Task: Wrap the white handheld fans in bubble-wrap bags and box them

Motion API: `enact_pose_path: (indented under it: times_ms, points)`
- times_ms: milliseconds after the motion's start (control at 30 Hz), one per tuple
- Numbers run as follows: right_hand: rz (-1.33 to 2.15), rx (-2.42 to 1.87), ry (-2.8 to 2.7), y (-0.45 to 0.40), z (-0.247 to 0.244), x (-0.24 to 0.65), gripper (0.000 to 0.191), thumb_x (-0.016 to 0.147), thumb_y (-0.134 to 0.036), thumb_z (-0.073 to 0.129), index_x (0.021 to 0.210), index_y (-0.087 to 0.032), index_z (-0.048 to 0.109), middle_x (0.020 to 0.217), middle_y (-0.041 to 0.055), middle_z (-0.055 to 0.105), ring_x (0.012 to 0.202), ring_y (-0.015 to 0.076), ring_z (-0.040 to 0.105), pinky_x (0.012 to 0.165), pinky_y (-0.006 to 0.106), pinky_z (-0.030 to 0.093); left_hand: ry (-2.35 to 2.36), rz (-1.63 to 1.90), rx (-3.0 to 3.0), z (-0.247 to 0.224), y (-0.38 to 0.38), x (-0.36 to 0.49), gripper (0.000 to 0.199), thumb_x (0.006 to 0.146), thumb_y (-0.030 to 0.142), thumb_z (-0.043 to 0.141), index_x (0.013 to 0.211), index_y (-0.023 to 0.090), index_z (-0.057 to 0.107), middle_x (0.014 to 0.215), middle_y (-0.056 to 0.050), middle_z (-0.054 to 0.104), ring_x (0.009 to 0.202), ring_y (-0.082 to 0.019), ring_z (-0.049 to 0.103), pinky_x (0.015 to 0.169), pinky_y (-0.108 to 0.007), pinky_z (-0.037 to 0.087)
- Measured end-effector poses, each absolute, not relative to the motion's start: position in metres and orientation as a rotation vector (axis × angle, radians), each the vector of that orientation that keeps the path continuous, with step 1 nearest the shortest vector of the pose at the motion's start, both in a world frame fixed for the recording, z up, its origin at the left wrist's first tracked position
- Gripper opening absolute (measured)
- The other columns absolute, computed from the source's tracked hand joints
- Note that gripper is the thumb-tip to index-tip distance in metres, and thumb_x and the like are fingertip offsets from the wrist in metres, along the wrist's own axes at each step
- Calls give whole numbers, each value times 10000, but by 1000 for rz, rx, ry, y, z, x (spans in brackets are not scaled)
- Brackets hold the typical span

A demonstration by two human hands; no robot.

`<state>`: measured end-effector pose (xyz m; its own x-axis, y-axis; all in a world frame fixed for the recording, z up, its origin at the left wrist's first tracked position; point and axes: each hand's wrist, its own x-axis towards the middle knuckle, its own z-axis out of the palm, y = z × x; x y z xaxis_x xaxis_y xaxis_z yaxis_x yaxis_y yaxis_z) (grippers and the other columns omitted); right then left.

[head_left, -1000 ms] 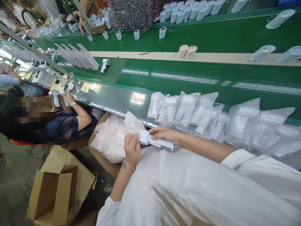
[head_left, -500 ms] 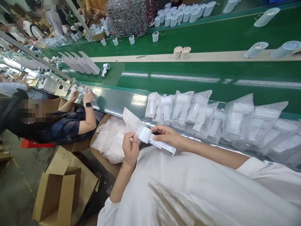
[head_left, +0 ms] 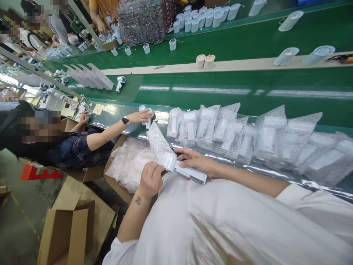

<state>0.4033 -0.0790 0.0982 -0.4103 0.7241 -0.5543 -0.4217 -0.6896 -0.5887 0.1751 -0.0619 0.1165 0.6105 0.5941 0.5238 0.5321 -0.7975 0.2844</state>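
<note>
Holding the white handheld appliance [head_left: 191, 176] just above the cardboard carton [head_left: 117, 193], I had my right hand [head_left: 195, 160] spread along its body and my left hand [head_left: 151, 180] pinching the bubble-wrap pouch [head_left: 161, 147] snugly against its head.

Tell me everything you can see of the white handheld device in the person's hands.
The white handheld device has a long, straight, glossy handle and a wider head end. It lies tilted, with the handle pointing down and to the right in the view. A translucent bubble-wrap sheet covers the head end, hiding its shape. The right hand rests its fingers over the device near that end, while the left hand presses against the wrapped end. The handle's free end sticks out past the fingers, uncovered.
</note>
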Motion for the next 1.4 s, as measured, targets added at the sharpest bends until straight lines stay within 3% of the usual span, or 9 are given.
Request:
enact_pose_path:
  times_ms: [167, 367, 533, 733, 933, 1033, 1167, 1267, 1400]
  points:
    - [2118, -1133, -459, -78, 94, 402, 356, 707, -227, 739, 1026, -185, 587, 799, 29, 653, 570, 152, 644, 442, 276, 560, 1258, 938, 2544, 86, -60, 177, 121, 886, 141, 515, 955, 170, 609, 837, -104, 626, 835, -201, 612, 765, -332, 499]
    - [2140, -1290, -307, -74, 90, 399, 317, 767, -179, 667, 1046, -196, 519, 804, 70, 705, 634, 217, 700, 453, 312, 586, 1404, 893, 2046, 64, -63, 184, 130, 867, 288, 565, 830, 189, 641, 758, -82, 604, 793, -199, 597, 806, -336, 473]
    - [2193, -1354, -202, -76, 83, 394, 291, 788, -138, 625, 1042, -177, 488, 767, 87, 702, 621, 228, 698, 474, 340, 600, 1525, 833, 1881, 52, -72, 182, 73, 801, 249, 594, 746, 208, 619, 695, -41, 586, 685, -173, 553, 719, -297, 461]
    - [2186, -1283, -176, -73, 84, 390, 322, 783, -171, 665, 1054, -183, 492, 752, 71, 686, 591, 218, 684, 422, 308, 571, 1218, 741, 2055, 71, -78, 187, 63, 782, 190, 606, 811, 209, 658, 743, -62, 628, 745, -189, 589, 754, -312, 468]
    - [2190, -1257, -7, -65, 82, 383, 50, 855, -159, 540, 882, -182, 504, 696, 45, 655, 580, 160, 651, 477, 262, 559, 1236, 746, 1679, 89, -66, 209, 131, 724, 199, 666, 849, 224, 641, 749, -31, 625, 674, -161, 571, 720, -296, 471]
    - [2257, -1273, -86, -62, 80, 382, 109, 845, -149, 535, 760, -189, 479, 611, 11, 608, 533, 140, 601, 517, 268, 543, 1229, 732, 1577, 97, -53, 223, 256, 720, 181, 661, 967, 213, 604, 738, -4, 597, 658, -143, 553, 683, -275, 445]
    - [2162, -1474, -555, -62, 84, 408, 148, 785, -147, 618, 688, -183, 512, 553, -37, 561, 493, 93, 511, 483, 191, 426, 1270, 654, 1470, 109, -47, 223, 249, 748, 151, 611, 969, 213, 513, 630, 59, 493, 553, -101, 468, 552, -216, 366]
    - [2055, -1325, -861, -67, 91, 442, 97, 723, -187, 682, 759, -177, 592, 540, -50, 569, 487, 85, 482, 497, 188, 395, 1326, 673, 1413, 117, -50, 216, 207, 769, 156, 586, 925, 214, 462, 646, 65, 465, 562, -89, 454, 549, -195, 364]
    - [2021, -1184, -385, -71, 87, 462, 263, 675, -283, 695, 892, -185, 585, 506, -77, 521, 473, 82, 483, 493, 183, 400, 1143, 704, 1562, 132, -48, 223, 132, 804, 165, 560, 901, 198, 477, 774, 10, 531, 692, -108, 528, 645, -218, 426]
